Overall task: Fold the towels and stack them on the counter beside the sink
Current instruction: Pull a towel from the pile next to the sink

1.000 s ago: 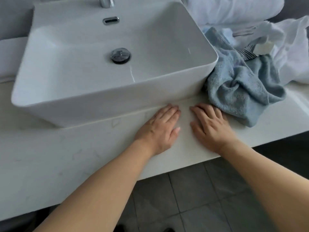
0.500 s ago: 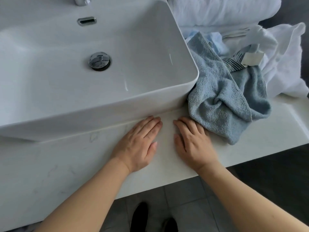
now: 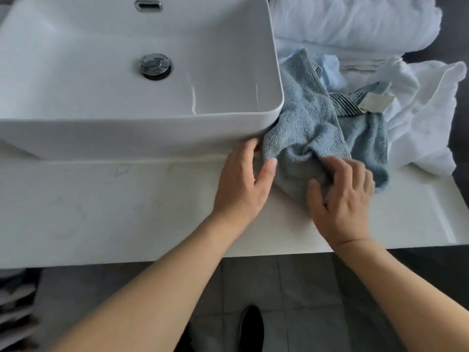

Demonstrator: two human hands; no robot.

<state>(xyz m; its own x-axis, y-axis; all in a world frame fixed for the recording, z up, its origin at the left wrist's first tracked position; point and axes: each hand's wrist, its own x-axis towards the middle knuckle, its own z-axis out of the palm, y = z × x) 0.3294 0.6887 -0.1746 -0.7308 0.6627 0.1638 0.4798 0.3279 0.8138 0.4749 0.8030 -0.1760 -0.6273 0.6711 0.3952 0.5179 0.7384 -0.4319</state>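
While crumpled against sink (image 3: 142, 128), blue-grey towel (image 3: 312, 128) shows striped hem; right hand (image 3: 342, 196) pinches fold, left hand (image 3: 241, 184) spread beside.

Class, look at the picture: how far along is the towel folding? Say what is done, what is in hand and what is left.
Done: nothing visibly; no folded stack shows on the counter. In hand: the right hand has its grip on the crumpled blue towel beside the sink; the left hand is at its edge. Left: folding it, then the white towels behind, and stacking all.

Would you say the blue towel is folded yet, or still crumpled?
Crumpled: the blue towel lies bunched in uneven creases against the sink.
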